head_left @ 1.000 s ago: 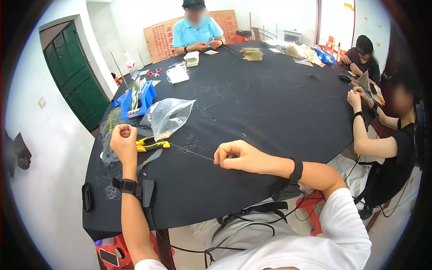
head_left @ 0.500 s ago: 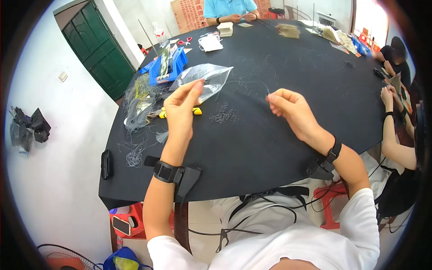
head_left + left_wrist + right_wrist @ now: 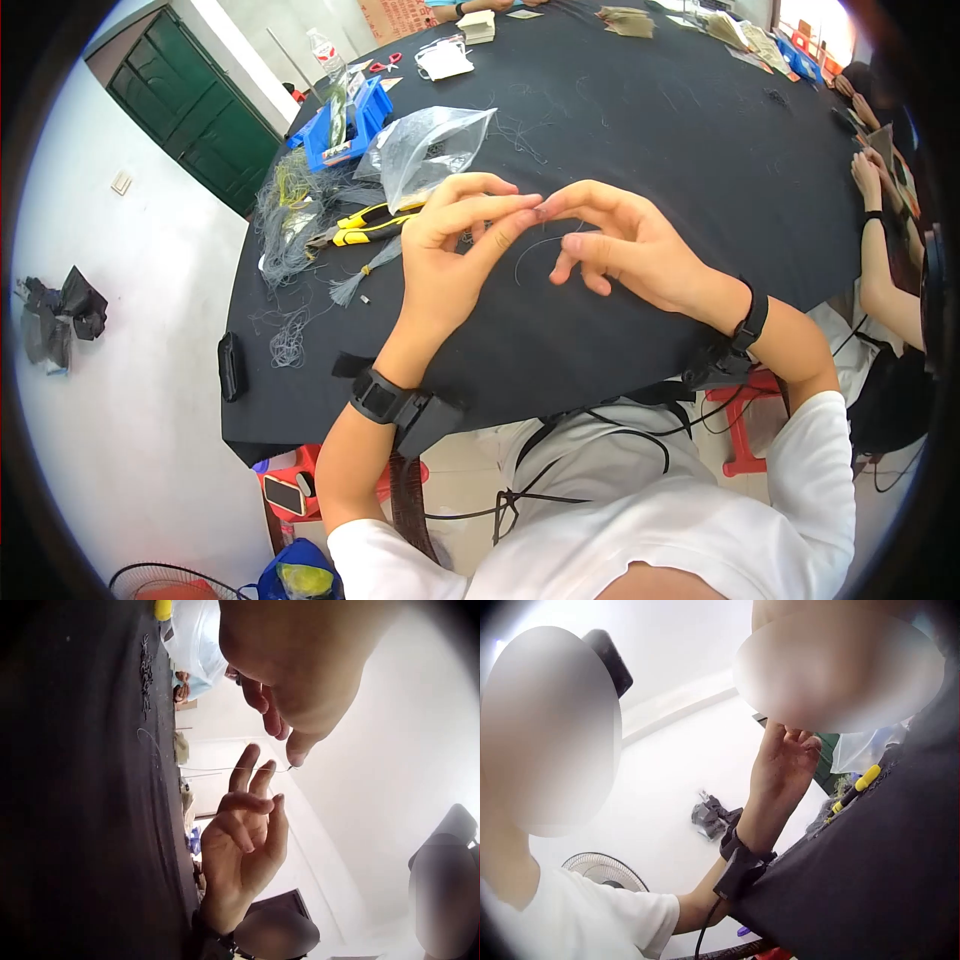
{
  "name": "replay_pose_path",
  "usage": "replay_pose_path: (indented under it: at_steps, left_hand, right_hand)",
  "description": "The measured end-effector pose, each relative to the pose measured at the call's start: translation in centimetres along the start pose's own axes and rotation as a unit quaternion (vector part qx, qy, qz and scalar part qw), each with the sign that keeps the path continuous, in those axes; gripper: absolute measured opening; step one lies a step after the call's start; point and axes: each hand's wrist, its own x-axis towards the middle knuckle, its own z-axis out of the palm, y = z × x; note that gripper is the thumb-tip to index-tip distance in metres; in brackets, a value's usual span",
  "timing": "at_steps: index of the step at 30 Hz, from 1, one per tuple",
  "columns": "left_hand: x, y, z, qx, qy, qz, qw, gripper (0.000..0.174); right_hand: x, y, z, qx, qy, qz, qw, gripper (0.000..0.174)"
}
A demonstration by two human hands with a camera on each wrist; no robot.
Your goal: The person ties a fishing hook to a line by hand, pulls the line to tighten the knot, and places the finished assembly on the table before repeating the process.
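My left hand (image 3: pixel 450 260) pinches a thin line (image 3: pixel 225 769) between thumb and forefinger. A small dark piece sits at the line's end by those fingertips. Beside it, my right hand (image 3: pixel 650 245) has its forefinger up against the left fingertips, the thumb apart and the other fingers loosely bent. Part of the line curves between the hands, over the black tablecloth. Yellow-and-black pliers (image 3: pixel 370 232) lie left of the left hand, beside a tied bundle of grey strands (image 3: pixel 365 275). A pile of small dark pieces (image 3: pixel 146 671) shows in the left wrist view.
An open clear plastic bag (image 3: pixel 430 145) lies beyond my left hand. Behind it are a blue bin (image 3: pixel 365 125) and tangled grey line (image 3: pixel 285 225). Red scissors (image 3: pixel 385 63) and paper stacks (image 3: pixel 478 25) lie farther back. Another person's arm (image 3: pixel 880 230) is at the right edge.
My hands have come together from wide apart, their fingertips meeting. The line, stretched between them earlier, now hangs in a loose curve. The head view has shifted.
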Motion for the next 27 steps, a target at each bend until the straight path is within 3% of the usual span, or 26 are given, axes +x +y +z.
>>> replay_pose_path:
  at_steps: [3, 7, 18, 27]
  left_hand:
    - [-0.3, 0.6, 0.7, 0.049, -0.017, 0.022, 0.998, 0.020]
    - [-0.5, 1.0, 1.2, 0.065, -0.017, 0.033, 0.997, 0.021]
    - [-0.6, 1.5, 1.6, 0.056, 0.012, 0.001, 0.998, 0.019]
    - [-0.8, 1.4, 1.8, 0.020, -0.016, -0.022, 0.999, 0.008]
  right_hand:
    - [-0.3, -0.3, 0.1, 0.042, -0.029, 0.033, 0.998, 0.028]
    - [-0.2, 0.6, -0.7, 0.051, -0.021, 0.015, 0.998, 0.021]
    - [0.1, 1.1, -0.3, -0.073, 0.075, -0.108, 0.989, 0.014]
    - [-0.3, 0.7, -0.4, -0.149, 0.066, -0.110, 0.981, 0.009]
